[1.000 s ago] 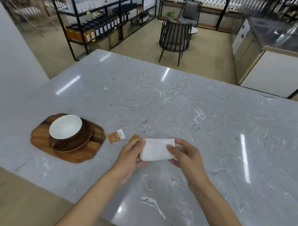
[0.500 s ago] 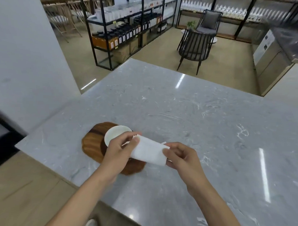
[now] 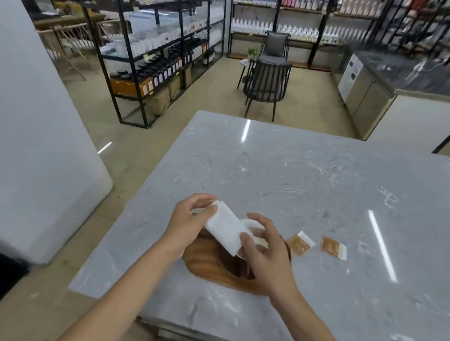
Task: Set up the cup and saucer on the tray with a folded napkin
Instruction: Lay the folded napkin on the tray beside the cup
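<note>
- I am at the napkin step: the folded white napkin is in the air between my two hands, right above the wooden tray, and not yet laid down.
- My left hand pinches the far end of the napkin between thumb and fingertips, with the wrist bent in from the left.
- My right hand holds the near end; the thumb presses on the lower corner while the other fingers spread loosely above it. How firm that hold is, I cannot tell.
- The napkin slants, its far end higher and to the left, its near end lower and toward me.
- The cup shows only as a bit of white behind the napkin and my right hand. The dark saucer under it shows below my hands, sitting on the tray.
- The tray lies near the front left corner of the grey marble counter.
- Two small orange packets lie on the counter just right of the tray, apart from each other.
- Next, I judge, I must lower the napkin flat onto a bare part of the tray beside the saucer, keeping the fold closed and not knocking the cup.
</note>
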Demonstrator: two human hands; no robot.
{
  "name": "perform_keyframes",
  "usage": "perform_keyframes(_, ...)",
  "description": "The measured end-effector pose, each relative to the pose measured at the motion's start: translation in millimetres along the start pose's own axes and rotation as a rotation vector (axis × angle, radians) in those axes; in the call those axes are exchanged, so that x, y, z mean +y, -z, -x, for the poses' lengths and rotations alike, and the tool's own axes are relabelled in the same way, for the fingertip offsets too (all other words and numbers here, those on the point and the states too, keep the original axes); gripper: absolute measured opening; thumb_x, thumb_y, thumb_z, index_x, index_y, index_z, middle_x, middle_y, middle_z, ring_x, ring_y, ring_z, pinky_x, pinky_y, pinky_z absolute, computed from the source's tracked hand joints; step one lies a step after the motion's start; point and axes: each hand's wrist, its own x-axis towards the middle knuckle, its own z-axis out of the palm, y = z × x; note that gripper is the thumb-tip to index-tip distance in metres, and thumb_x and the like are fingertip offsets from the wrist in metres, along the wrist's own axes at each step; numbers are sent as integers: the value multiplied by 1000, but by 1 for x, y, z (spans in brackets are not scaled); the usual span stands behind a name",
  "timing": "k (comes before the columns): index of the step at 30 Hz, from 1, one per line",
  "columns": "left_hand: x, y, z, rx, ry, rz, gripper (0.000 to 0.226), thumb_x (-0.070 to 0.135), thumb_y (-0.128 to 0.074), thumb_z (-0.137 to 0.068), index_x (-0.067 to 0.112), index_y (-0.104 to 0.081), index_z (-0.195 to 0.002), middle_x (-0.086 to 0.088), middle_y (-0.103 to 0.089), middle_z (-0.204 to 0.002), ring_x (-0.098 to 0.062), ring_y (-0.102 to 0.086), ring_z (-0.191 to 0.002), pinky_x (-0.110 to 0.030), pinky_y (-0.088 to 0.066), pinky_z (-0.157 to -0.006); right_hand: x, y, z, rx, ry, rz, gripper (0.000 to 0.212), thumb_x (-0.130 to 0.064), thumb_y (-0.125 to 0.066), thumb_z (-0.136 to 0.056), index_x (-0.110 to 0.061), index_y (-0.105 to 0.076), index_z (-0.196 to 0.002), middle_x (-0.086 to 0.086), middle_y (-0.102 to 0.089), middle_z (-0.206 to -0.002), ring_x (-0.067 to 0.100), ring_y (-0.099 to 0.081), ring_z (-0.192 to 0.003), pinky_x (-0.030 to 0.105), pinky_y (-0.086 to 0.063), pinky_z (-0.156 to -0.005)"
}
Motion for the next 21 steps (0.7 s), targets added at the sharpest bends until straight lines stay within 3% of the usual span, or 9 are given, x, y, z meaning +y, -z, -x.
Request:
perform_keyframes(2, -10, 14, -14, -32, -70, -123, 18, 18, -73, -91, 35, -76, -96, 14, -76, -101, 3, -69, -94, -25, -55, -81, 3, -25, 5, 9, 117, 138, 28, -20, -66, -96, -41, -64, -114, -14, -63, -113, -10, -64, -95, 7, -52, -72)
perform_keyframes(4, -21, 26, -27, -87, -120, -224, 20, 14, -71, -92, 34, -75, -95, 21, -76, -99, 7, -66, -96, -23, -52, -83, 11, -50, 9, -10, 155, 265, 21, -22, -65, -96, -33, -69, -112, -9, -56, -122, -10, -63, -92, 3, -48, -74)
perform_keyframes(7, -37, 38, -42, -165, -128, -313, 21, 12, -68, -94, 30, -77, -91, 22, -75, -100, 3, -66, -100, -26, -50, -87, 26, -79, 13, -23, 150, 407, 27, -27, -63, -96, -24, -68, -122, -12, -40, -135, -3, -66, -76, 11, -52, -82)
perform_keyframes(10, -51, 44, -51, -235, -101, -334, 22, 12, -66, -95, 30, -78, -91, 22, -76, -101, 3, -66, -101, -20, -49, -86, 35, -98, 15, -39, 139, 479, 31, -29, -60, -96, -23, -65, -126, -16, -32, -136, -10, -58, -73, 4, -44, -81)
perform_keyframes(16, -74, 50, -58, -393, -82, -349, 24, 4, -66, -93, 21, -80, -103, 10, -76, -112, -4, -68, -109, -24, -52, -97, 64, -121, 19, 21, 103, 598, 33, -29, -60, -93, -24, -63, -125, -2, -41, -142, 13, -67, -97, 24, -54, -79)
perform_keyframes(19, -80, 49, -58, -420, -175, -437, 23, 9, -68, -93, 24, -81, -106, 12, -74, -116, 0, -65, -112, -17, -48, -98, 78, -128, 23, 69, 123, 623, 33, -29, -63, -90, -26, -62, -123, 1, -43, -142, 12, -67, -94, 27, -58, -75)
perform_keyframes(21, -83, 48, -55, -462, -241, -512, 24, 11, -67, -95, 23, -80, -111, 7, -72, -125, -6, -63, -119, -14, -43, -102, 84, -133, 27, 114, 150, 633, 33, -28, -65, -88, -29, -61, -121, 0, -43, -138, 12, -66, -86, 25, -57, -70)
